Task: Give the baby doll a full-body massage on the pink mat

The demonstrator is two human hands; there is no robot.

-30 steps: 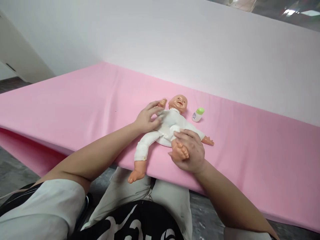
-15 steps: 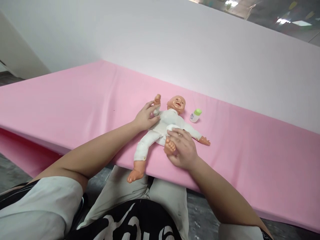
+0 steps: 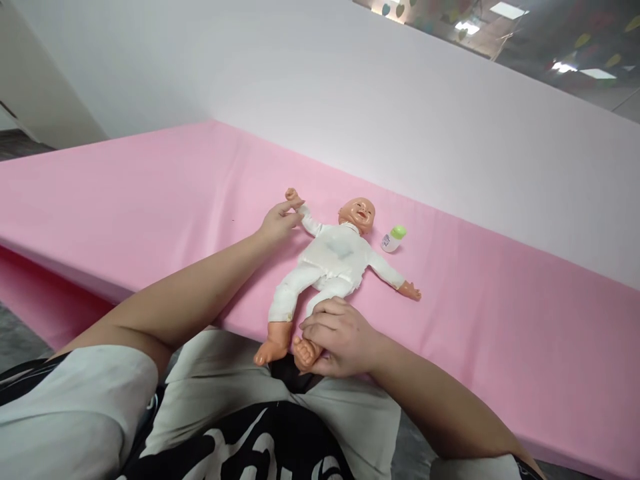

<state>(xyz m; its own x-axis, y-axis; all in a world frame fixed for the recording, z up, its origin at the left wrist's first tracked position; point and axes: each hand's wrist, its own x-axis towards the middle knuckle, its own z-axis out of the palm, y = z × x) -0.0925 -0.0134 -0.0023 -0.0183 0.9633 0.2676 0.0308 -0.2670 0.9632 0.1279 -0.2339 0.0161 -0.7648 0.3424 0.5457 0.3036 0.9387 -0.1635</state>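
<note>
since the doll lies face-up at the pink table edge, feet overhanging, right hand clamped on one leg, left hand pinching its wrist, a hard tug could slide it off.

One camera only, worn on my head, looking forward and down over my lap onto the near edge of the pink table. It sits close: my forearms fill the lower frame, and my left hand and right hand lie near centre. The far edge meets a white wall running across the upper frame.
</note>
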